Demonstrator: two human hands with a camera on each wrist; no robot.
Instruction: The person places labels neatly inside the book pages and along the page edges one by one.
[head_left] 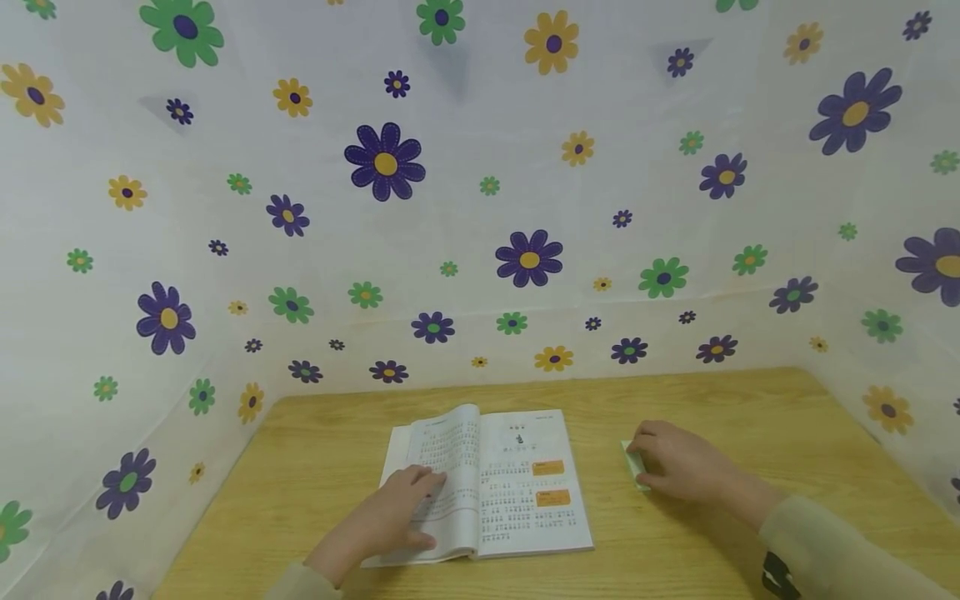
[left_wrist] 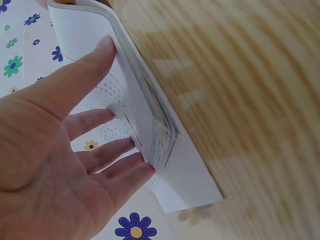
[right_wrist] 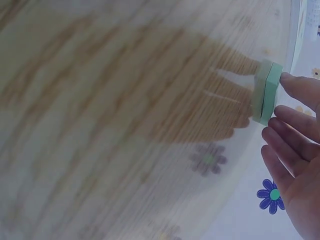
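Note:
A paperback book (head_left: pixel 517 533) lies open on the wooden table, its left pages arching up toward the spine. Spread across the left page is my left hand (head_left: pixel 386 517), fingers nearly straight with the thumb near the bottom edge. In the left wrist view the fingertips (left_wrist: pixel 111 115) touch the printed page from above. To the right of the book, my right hand (head_left: pixel 678 462) pinches a small pale green pad (head_left: pixel 633 463) by its edges. The right wrist view shows the pad (right_wrist: pixel 271 95) close over the table, thumb on one side and fingers on the other.
The light wooden table (head_left: pixel 315 442) meets a white curtain (head_left: pixel 465 225) with purple, green and yellow flowers at the back and both sides. Orange boxes of text (head_left: pixel 552 498) mark the right page.

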